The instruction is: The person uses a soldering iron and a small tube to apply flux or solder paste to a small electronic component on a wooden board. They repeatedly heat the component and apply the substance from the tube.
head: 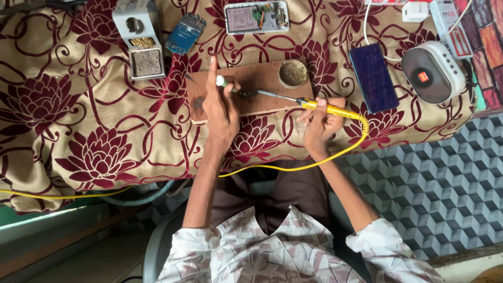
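The right hand [320, 121] has its fingers [309, 111] closed around the yellow handle of a soldering iron [314, 104], near the front edge of the desk [63, 105]. The iron's metal shaft runs leftward over a brown wooden board [259, 78] that lies at the middle of the desk, and its tip ends just beside the left hand [220, 107]. The iron's yellow cord [293, 166] loops off the handle's rear, drops past the desk's front edge and trails away left.

The left hand rests on the board with the forefinger stretched straight toward the far edge, while thumb and other fingers [230, 86] pinch a small pale green-tipped piece [222, 81]. What that piece is cannot be made out; it is too small and half covered by the fingers. Where the iron's tip meets a dark bit of work on the board [247, 95] is also blurred.

A round tin [292, 73] sits at the board's right far corner. Toward the desk's far edge lie an opened phone [257, 17], a blue circuit board [185, 33], and a grey stand [140, 39], its top cut off. Near the right edge sit a dark blue phone [373, 77] and a white speaker [433, 72].
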